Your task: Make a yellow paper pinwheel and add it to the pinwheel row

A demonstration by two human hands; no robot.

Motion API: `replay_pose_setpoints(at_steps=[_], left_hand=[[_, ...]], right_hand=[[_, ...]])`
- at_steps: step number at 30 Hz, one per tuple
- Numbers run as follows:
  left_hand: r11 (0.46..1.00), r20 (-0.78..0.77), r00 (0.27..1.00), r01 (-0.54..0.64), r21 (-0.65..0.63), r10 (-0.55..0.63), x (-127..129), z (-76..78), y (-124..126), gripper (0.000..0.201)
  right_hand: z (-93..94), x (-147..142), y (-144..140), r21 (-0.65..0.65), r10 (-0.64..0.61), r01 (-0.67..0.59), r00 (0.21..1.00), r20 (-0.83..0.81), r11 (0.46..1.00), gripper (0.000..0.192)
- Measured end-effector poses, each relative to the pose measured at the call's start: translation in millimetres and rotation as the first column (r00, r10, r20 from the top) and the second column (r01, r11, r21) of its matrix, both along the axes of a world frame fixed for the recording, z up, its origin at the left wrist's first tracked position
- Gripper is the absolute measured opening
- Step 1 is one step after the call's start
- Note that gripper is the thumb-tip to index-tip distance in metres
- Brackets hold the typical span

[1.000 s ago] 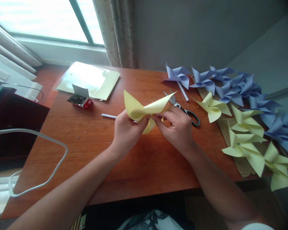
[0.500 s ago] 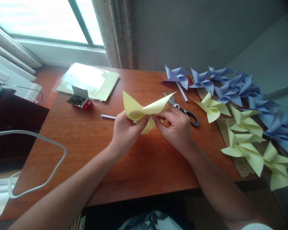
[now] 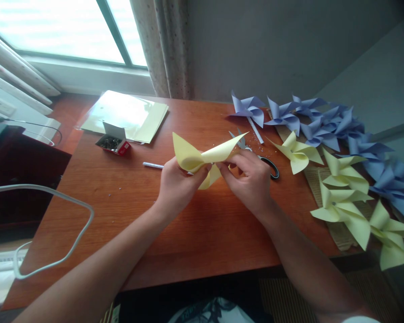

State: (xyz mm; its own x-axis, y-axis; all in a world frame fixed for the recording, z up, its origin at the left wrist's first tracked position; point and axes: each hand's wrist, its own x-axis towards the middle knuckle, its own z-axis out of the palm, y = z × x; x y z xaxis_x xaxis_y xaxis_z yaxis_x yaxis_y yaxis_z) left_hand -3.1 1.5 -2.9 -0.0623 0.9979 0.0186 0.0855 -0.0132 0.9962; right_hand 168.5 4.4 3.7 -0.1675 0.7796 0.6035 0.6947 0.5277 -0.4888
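On the far left of my wooden desk (image 3: 188, 233) lie a stack of yellow paper sheets (image 3: 128, 114) and an open box of pins (image 3: 111, 142), with a white stick (image 3: 153, 165) just beside my left hand (image 3: 177, 186). That hand pinches the centre of a half-folded yellow pinwheel (image 3: 202, 157) held above the desk's middle, and my right hand (image 3: 251, 179) grips the same paper from the other side, fingers closed on its folds. Scissors (image 3: 264, 161) lie behind my right hand, and finished yellow pinwheels (image 3: 340, 193) and blue pinwheels (image 3: 323, 123) line the right edge.
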Motion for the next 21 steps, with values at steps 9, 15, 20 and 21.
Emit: replay_pose_setpoints(at_steps=[9,15,20,21], left_hand=[[0.979,0.436,0.9,0.082,-0.188,0.008,-5.4,-3.7,7.3,0.034],[0.957,0.574,0.818,0.198,-0.213,-0.041,-6.3,2.3,8.8,0.038],[0.954,0.478,0.876,0.191,-0.23,-0.06,-8.2,0.1,7.4,0.04],[0.957,0.46,0.886,0.182,-0.227,-0.06,-8.5,-0.6,7.4,0.039]], right_hand=[[3.2,10.6,7.8,-0.159,-0.117,0.07,0.945,-0.306,0.985,0.01],[-9.2,15.4,20.9,-0.446,-0.201,-0.167,0.719,-0.666,0.88,0.023],[-8.1,12.3,18.8,-0.533,-0.157,-0.502,0.611,-0.776,0.682,0.039],[-7.8,12.0,17.9,-0.531,-0.12,-0.523,0.628,-0.769,0.667,0.038]])
